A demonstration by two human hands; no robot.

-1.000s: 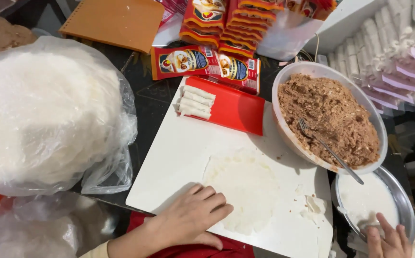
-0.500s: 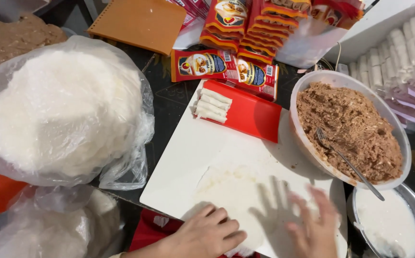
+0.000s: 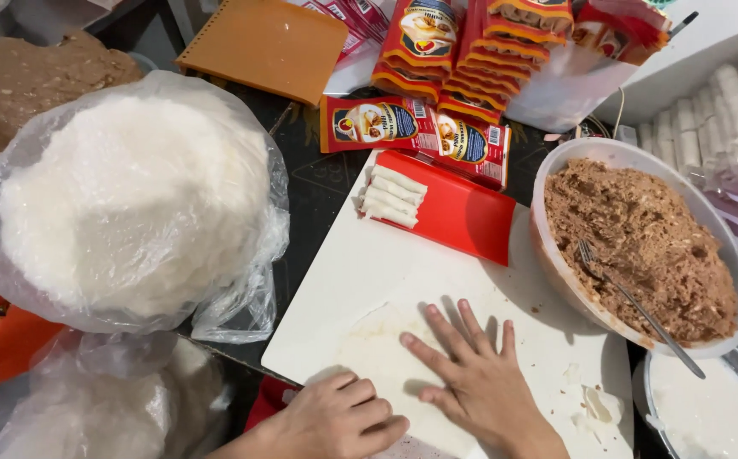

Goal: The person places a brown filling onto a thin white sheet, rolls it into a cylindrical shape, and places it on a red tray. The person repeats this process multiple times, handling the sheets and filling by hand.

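A thin round white wrapper (image 3: 386,357) lies flat on a white cutting board (image 3: 343,272). My right hand (image 3: 475,378) rests palm down on it with the fingers spread. My left hand (image 3: 339,418) sits at the board's near edge with its fingers curled against the wrapper's rim; neither hand holds anything. To the right stands a white bowl of brown minced filling (image 3: 641,246) with a fork (image 3: 632,306) lying in it. At the far end of the board, a red tray (image 3: 450,212) carries several small white sticks (image 3: 393,195).
A metal bowl of white liquid (image 3: 709,412) sits at the bottom right. A clear bag with a stack of round wrappers (image 3: 131,195) lies to the left. Red packets (image 3: 420,127), an orange notebook (image 3: 267,47) and rows of white rolls (image 3: 701,127) are at the back.
My right hand left the metal bowl of white liquid, moved left across the board and now lies spread on the wrapper. My left hand slid back from the wrapper to its near edge.
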